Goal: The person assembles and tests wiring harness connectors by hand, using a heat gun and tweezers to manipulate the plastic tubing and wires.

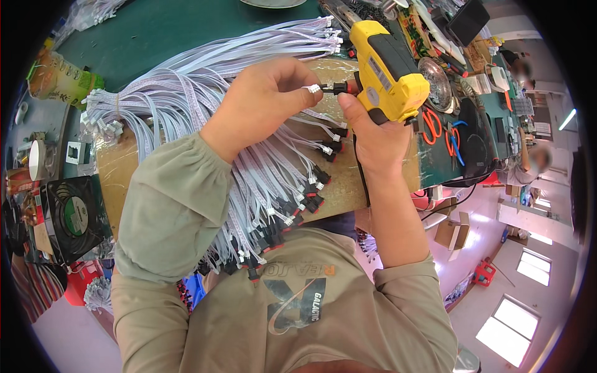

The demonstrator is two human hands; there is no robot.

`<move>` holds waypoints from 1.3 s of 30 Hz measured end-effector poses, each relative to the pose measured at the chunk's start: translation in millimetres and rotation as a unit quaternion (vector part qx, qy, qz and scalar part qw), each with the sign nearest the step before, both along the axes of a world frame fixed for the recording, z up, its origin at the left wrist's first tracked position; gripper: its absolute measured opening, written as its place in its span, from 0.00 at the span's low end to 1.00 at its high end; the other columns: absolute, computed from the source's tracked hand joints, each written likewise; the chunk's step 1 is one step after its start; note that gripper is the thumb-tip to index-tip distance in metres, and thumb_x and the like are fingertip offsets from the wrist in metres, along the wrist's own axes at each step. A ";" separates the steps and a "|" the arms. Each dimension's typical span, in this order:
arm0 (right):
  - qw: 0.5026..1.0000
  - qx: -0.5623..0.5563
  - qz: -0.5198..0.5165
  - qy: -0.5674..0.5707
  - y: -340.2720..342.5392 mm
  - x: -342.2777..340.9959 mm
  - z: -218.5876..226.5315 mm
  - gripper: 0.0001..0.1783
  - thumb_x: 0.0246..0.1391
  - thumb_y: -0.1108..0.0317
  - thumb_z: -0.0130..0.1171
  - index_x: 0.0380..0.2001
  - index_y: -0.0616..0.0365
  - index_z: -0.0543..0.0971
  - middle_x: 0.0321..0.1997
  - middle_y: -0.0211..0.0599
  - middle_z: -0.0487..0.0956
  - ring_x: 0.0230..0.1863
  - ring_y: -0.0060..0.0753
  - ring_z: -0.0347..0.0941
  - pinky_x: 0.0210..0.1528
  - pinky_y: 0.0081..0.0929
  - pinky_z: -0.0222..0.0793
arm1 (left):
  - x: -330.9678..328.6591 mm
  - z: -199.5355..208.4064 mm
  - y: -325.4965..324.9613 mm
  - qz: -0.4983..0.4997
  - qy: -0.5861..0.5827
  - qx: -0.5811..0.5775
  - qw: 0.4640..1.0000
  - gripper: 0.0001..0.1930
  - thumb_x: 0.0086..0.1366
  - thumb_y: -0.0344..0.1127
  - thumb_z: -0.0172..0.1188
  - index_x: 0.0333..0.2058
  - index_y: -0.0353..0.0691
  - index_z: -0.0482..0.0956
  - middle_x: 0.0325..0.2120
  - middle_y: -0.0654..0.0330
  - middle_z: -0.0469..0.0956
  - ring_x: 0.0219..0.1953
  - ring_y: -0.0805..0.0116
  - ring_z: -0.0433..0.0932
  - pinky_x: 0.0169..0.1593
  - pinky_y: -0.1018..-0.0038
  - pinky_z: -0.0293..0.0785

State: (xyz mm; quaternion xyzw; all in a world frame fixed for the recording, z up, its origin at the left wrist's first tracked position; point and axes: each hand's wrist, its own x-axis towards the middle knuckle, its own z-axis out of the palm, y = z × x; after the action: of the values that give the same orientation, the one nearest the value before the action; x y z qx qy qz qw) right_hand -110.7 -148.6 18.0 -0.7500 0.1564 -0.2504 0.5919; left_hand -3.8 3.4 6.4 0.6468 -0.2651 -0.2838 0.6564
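My left hand [258,102] is closed, thumb and fingertips pinching a cable's small white connector [313,89]. Just right of it is the cable's black plug [336,88], its red end close to my right thumb. My right hand [380,140] grips a yellow and black tool [388,78] shaped like a glue gun; its handle is mostly hidden. A thick bundle of white flat cables [193,96] spreads under my left arm. Several black-and-red plugs [311,196] hang at the near cable ends, and white connectors [106,118] gather at the left.
A tan board [398,177] lies on the green table [155,40]. Right of it are orange-handled scissors [431,126], blue-and-orange pliers [456,146] and a metal dish [434,81]. A black fan [71,217] and a yellow-green package [62,78] stand left. Other people [528,165] sit far right.
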 end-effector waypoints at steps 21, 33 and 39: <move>0.999 -0.002 0.033 0.005 -2.9 -5.3 4.3 0.17 0.49 0.72 0.66 0.43 0.60 0.76 0.37 0.27 0.79 0.38 0.18 0.73 0.40 0.19 0.69 | -7.9 1.5 -0.2 0.004 -0.069 -0.043 0.997 0.07 0.61 0.29 0.62 0.37 0.32 0.80 0.34 0.64 0.79 0.33 0.79 0.72 0.37 0.81 0.69; 1.000 0.005 0.004 -0.002 -21.0 -22.9 3.6 0.15 0.52 0.65 0.66 0.41 0.61 0.77 0.33 0.28 0.79 0.33 0.18 0.73 0.35 0.19 0.70 | -18.0 27.0 -0.5 -0.004 -0.085 0.097 0.992 0.11 0.58 0.34 0.63 0.35 0.32 0.82 0.27 0.60 0.80 0.31 0.77 0.73 0.35 0.78 0.70; 0.959 0.210 -0.168 -0.085 -112.2 -62.1 -24.5 0.26 0.64 0.47 0.47 0.48 0.62 0.73 0.28 0.31 0.72 0.28 0.26 0.70 0.30 0.26 0.69 | -13.5 18.3 3.4 -0.185 -0.218 0.036 0.958 0.23 0.42 0.33 0.73 0.41 0.38 0.81 0.36 0.56 0.79 0.40 0.58 0.77 0.43 0.70 0.72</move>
State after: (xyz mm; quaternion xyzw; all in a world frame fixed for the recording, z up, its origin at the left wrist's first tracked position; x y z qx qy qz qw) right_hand -172.8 -260.9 -6.5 -0.5476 0.2783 -0.3711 0.6964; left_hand -17.3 6.8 24.7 0.6557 -0.5067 -0.2613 0.4950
